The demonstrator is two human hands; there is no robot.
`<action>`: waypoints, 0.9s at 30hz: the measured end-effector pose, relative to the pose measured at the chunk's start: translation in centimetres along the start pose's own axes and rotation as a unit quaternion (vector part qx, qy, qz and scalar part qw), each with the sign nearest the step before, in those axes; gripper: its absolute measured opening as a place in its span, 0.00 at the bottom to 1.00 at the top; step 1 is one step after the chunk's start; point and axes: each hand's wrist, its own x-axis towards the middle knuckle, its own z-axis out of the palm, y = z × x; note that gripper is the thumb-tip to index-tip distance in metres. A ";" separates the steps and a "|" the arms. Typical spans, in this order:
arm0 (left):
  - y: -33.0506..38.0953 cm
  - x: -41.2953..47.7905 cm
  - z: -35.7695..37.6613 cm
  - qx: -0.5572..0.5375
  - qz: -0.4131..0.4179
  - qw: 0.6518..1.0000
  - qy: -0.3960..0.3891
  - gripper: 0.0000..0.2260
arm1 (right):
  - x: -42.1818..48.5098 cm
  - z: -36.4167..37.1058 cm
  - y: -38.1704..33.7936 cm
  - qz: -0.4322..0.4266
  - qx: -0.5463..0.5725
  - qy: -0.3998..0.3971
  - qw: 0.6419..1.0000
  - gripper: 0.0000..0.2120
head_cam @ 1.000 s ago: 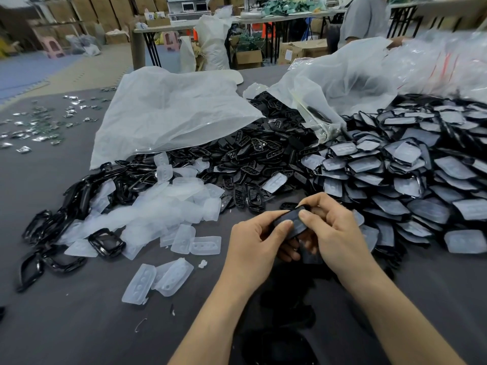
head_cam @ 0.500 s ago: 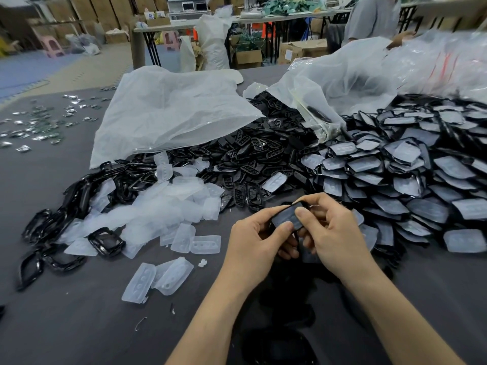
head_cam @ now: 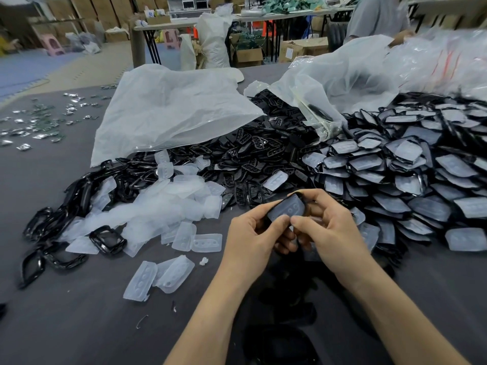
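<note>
While the head view shows your left hand [head_cam: 250, 235] and right hand [head_cam: 334, 230] both pinching the pad-filled black shell [head_cam: 287, 208], raised above the worktop [head_cam: 79, 312] just in front of the piles, work your thumbs round its rim so the filling seats evenly. Brace the back with your curled fingers, check that no corner lifts, and only then judge it fit for the finished heap [head_cam: 408, 180] on your right.

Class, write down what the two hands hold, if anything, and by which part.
One small black plastic frame with a translucent white insert: the left hand and right hand pinch its near edge with the thumbs, fingers behind.
</note>
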 end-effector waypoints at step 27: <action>0.3 -0.2 0.1 0.019 0.001 1.000 -0.022 0.11 | -0.2 0.1 -0.5 -0.001 0.048 0.062 0.997 0.15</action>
